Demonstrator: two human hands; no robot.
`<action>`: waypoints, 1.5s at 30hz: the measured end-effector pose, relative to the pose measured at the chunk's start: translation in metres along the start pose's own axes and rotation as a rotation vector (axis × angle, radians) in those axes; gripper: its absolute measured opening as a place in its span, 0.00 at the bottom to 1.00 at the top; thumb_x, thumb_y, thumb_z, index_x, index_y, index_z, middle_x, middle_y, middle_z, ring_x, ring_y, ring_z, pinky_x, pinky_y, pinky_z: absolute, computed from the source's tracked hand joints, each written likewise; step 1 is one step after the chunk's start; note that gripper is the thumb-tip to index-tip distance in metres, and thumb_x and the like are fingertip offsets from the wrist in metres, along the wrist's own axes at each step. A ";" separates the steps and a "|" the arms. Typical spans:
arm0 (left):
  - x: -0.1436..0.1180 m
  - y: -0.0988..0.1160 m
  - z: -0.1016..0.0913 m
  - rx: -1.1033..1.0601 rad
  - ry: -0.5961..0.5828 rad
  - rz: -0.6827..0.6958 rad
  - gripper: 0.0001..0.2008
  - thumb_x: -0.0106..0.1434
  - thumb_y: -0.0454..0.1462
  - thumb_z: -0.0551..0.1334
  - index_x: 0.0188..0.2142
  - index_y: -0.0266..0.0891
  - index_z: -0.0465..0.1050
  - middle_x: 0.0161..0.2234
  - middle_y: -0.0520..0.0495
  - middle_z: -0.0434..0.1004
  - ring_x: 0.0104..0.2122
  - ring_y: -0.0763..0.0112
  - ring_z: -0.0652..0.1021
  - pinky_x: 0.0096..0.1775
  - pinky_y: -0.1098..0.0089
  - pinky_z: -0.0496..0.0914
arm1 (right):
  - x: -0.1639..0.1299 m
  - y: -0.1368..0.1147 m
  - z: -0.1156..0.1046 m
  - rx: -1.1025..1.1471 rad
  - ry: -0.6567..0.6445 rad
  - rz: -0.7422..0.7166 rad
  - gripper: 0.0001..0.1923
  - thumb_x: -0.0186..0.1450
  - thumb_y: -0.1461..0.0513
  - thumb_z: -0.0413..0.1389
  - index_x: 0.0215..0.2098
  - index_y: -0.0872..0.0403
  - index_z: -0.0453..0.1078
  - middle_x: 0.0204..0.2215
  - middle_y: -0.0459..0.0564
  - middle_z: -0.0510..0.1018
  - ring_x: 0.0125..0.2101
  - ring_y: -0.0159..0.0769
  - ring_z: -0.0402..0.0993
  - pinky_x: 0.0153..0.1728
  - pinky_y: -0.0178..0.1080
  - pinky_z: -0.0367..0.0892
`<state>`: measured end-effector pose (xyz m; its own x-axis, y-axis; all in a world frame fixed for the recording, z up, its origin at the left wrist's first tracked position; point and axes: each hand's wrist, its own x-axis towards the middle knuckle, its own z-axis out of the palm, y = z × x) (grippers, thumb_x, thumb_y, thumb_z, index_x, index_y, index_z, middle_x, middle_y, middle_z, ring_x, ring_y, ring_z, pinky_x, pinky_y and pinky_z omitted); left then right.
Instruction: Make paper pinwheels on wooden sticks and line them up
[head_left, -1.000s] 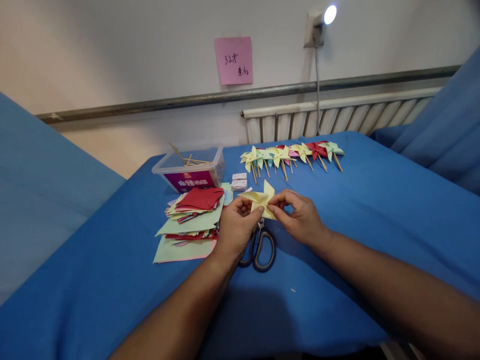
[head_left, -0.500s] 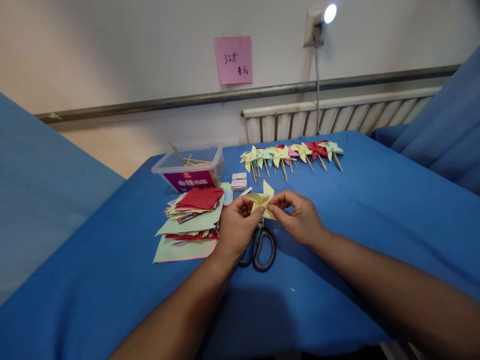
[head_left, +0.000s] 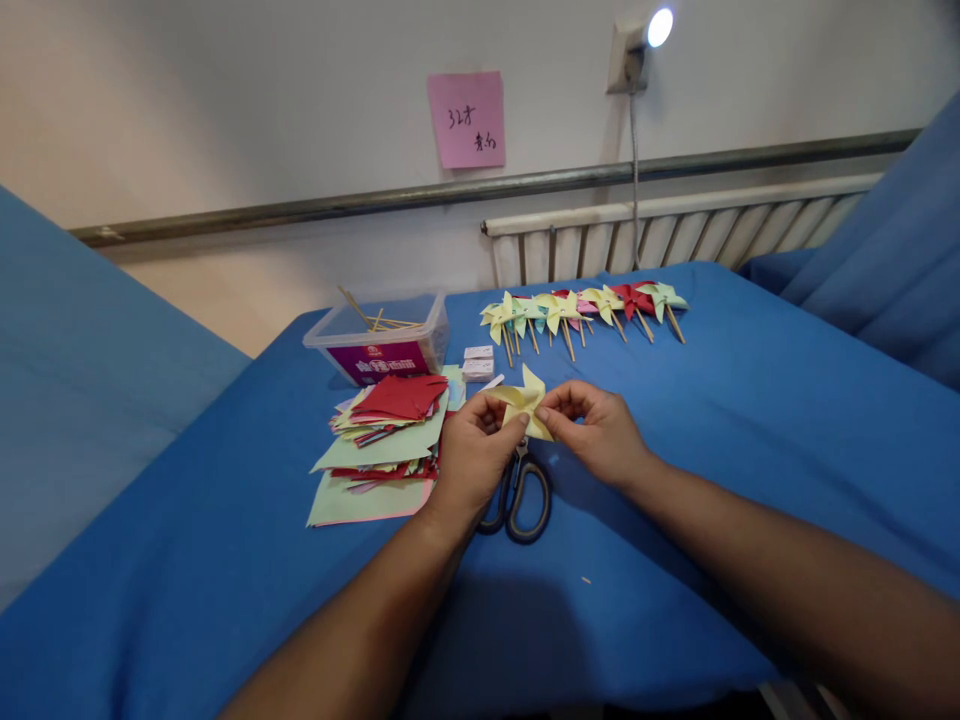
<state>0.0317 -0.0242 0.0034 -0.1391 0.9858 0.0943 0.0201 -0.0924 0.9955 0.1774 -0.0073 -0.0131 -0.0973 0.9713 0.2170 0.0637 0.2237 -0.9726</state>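
A yellow paper pinwheel (head_left: pixel 529 399) with folded blades is held between both hands above the table. My left hand (head_left: pixel 480 445) pinches it from the left, thumb pressed near its centre. From the right, my right hand (head_left: pixel 592 430) pinches a blade close to the middle with thumb and fingertips. Fingers partly cover the paper, and whether a pin is in it I cannot tell. Under the hands lie scissors (head_left: pixel 531 500) with dark handles, their blades mostly hidden. Just left of my left hand is a stack of coloured paper pieces (head_left: pixel 401 398), red on top.
Several finished pinwheels (head_left: pixel 562 310) on sticks lie in a row at the back. A clear plastic box (head_left: pixel 375 350) of wooden sticks stands at the back left, near small white boxes (head_left: pixel 478 365). Blue cloth (head_left: pixel 712 420) covers the table. A radiator (head_left: pixel 675 230) is behind.
The yellow pinwheel has shifted very slightly, its upper blade tilting a little to the left. Both hands keep their pinch in nearly the same place.
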 end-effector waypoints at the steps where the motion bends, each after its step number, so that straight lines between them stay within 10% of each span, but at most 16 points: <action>1: 0.000 0.000 0.000 -0.019 0.006 -0.011 0.10 0.48 0.36 0.69 0.27 0.37 0.70 0.23 0.55 0.72 0.24 0.76 0.71 0.29 0.74 0.65 | 0.001 0.000 0.000 0.019 -0.001 0.013 0.07 0.57 0.58 0.59 0.28 0.54 0.70 0.22 0.44 0.75 0.22 0.30 0.68 0.25 0.34 0.64; 45: -0.006 0.010 0.002 0.198 0.075 0.125 0.06 0.49 0.36 0.68 0.26 0.39 0.71 0.22 0.55 0.72 0.23 0.74 0.71 0.28 0.73 0.64 | -0.004 -0.005 0.001 -0.074 0.031 -0.092 0.05 0.58 0.60 0.59 0.27 0.53 0.70 0.22 0.44 0.75 0.23 0.30 0.69 0.27 0.35 0.66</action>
<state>0.0345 -0.0306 0.0125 -0.1967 0.9544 0.2247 0.2345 -0.1767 0.9559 0.1769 -0.0124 -0.0094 -0.0756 0.9481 0.3089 0.1294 0.3165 -0.9397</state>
